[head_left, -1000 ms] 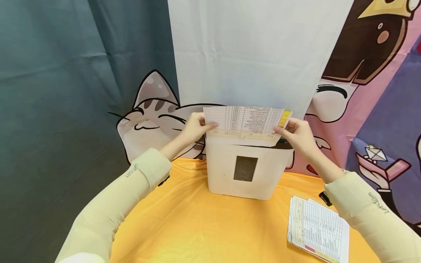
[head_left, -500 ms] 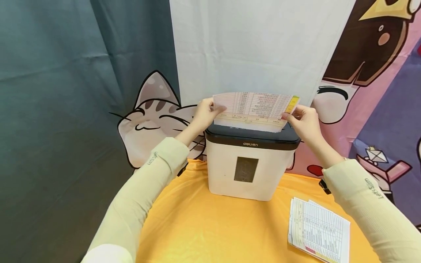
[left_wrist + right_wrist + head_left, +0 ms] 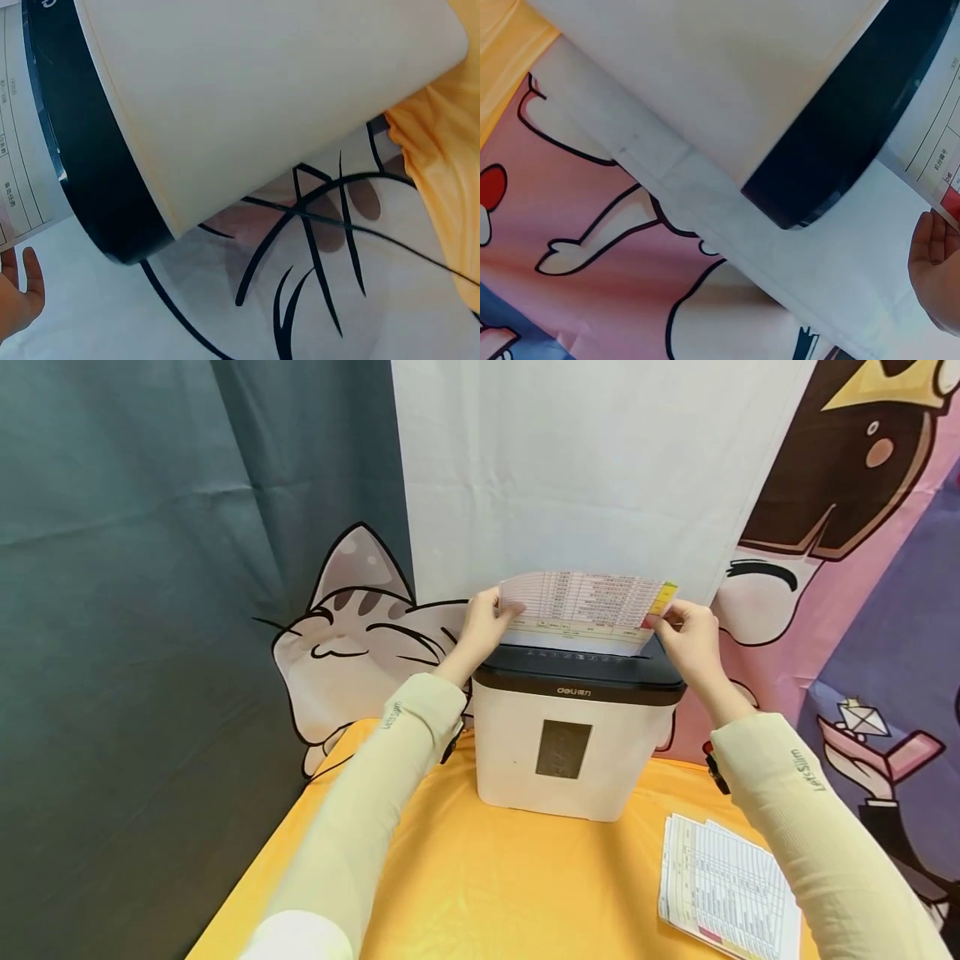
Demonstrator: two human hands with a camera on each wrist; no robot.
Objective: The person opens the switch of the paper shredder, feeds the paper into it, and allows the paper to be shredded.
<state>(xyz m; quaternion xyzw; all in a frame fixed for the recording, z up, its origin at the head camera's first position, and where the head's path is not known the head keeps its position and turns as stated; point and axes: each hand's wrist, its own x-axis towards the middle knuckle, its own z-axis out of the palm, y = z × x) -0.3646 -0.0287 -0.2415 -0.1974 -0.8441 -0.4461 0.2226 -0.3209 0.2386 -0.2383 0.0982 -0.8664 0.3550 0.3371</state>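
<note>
A printed form sheet (image 3: 581,606) with a yellow block at its right end stands upright over the black top of a white paper shredder (image 3: 502,743). The sheet's lower edge is at the shredder's top; whether it sits in the slot I cannot tell. My left hand (image 3: 483,627) pinches the sheet's left edge, thumb in front. At the opposite edge my right hand (image 3: 688,635) pinches it the same way. Each wrist view shows only part of its hand, beside the sheet and the shredder's black lid (image 3: 97,165).
A stack of printed papers (image 3: 723,885) lies on the yellow tablecloth (image 3: 510,877), to the right and nearer than the shredder. Close behind the shredder hangs a cartoon-printed cloth backdrop (image 3: 570,468). The table's left edge shows beside the left sleeve.
Both hands have raised the sheet from in front of the shredder's top, then brought it over the lid, uncovering the lid's front. The left hand has also moved right.
</note>
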